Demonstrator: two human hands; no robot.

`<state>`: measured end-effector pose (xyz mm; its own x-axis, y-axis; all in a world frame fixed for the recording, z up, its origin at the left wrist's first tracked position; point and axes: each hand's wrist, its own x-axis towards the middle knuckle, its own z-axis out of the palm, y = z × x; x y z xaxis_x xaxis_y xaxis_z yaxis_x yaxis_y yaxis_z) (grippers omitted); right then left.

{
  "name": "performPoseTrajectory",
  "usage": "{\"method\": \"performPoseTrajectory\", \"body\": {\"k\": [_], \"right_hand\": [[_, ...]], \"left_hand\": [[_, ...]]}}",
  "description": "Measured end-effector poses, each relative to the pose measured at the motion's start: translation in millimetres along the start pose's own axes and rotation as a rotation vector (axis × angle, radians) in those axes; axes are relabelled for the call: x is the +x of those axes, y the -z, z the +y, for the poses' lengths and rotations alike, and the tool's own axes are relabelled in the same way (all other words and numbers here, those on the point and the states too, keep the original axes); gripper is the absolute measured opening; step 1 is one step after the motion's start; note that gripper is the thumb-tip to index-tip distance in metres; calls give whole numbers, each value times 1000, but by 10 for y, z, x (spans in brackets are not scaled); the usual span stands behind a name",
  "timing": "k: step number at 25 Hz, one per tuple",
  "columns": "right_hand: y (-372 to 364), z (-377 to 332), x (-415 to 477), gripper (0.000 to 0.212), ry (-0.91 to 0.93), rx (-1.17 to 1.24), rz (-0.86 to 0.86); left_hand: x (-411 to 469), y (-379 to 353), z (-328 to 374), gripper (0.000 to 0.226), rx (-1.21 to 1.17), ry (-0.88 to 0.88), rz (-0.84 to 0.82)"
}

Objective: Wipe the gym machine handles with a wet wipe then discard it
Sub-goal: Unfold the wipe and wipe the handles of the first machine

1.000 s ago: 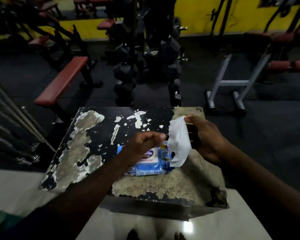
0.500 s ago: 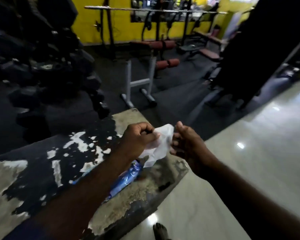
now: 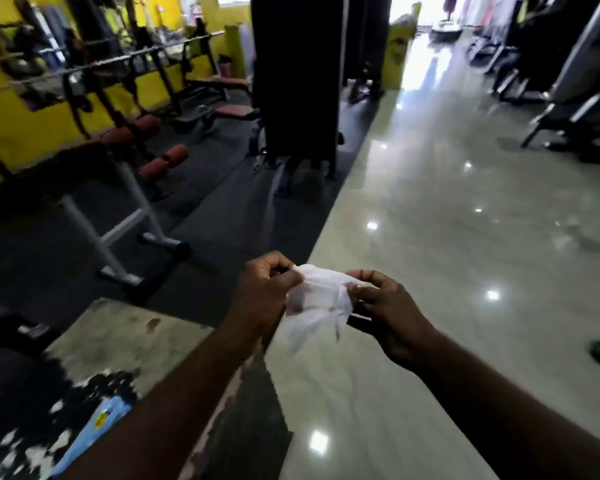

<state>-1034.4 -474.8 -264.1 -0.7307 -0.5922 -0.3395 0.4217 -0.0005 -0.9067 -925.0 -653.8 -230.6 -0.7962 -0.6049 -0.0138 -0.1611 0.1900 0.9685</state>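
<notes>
Glossy tiled floor (image 3: 465,237) on the right, dark mat and a red-padded bench (image 3: 129,188) by the yellow wall (image 3: 11,123). Over the chipped tabletop's (image 3: 125,337) corner, left hand (image 3: 264,299) and right hand (image 3: 385,313) each pinch the white wet wipe (image 3: 317,297), stretched between them; blue wipes pack (image 3: 94,427) lies below.

- White wet wipe (image 3: 317,299), crumpled and half unfolded; we see it pinched at both top corners, lower edge hanging loose.
- Blue wipes pack (image 3: 97,424), blurred, apparently lying flat, lower left.

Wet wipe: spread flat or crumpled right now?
Partly spread, not flat: the wet wipe is stretched between left hand and right hand, its lower part hanging creased.
</notes>
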Motion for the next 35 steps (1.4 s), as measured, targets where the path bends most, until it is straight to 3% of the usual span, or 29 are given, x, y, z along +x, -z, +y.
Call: {"method": "performPoseTrajectory", "body": {"k": [4,8,11,13,19,23,25,29,31,35], "right_hand": [[1071,-96,39,28,-56,187,141],[2277,-371,76,52,112,105,240],[3244,-688,54,51,244,-44,432],[3808,-865,20,46,269,-162,465],[5269,-1319,97,38,169,-440,539],[6186,-1585,263,15,-106,-744,514],[6554,-1742,340,6,-116,-614,565],[7284,-2198,740,10,-93,-460,750],[7684,-2477,905,21,2,-201,852],[8276,-2823,1034,14,175,174,983]], "left_hand": [[313,-1155,186,16,4,21,-148],[641,-2363,391,17,35,32,-197],[915,-3296,592,15,45,30,-262],[1029,-3872,751,14,54,-5,-323],[1568,-5433,1068,38,273,-203,-645],[2144,-6593,1160,12,524,-392,-932],[2433,-7126,1235,13,440,-403,-1074],[3091,-8344,1492,10,342,-390,-1282],[3355,-8962,1708,9,206,-258,-1390],[3613,-9943,2121,9,-42,148,-1528]]}}
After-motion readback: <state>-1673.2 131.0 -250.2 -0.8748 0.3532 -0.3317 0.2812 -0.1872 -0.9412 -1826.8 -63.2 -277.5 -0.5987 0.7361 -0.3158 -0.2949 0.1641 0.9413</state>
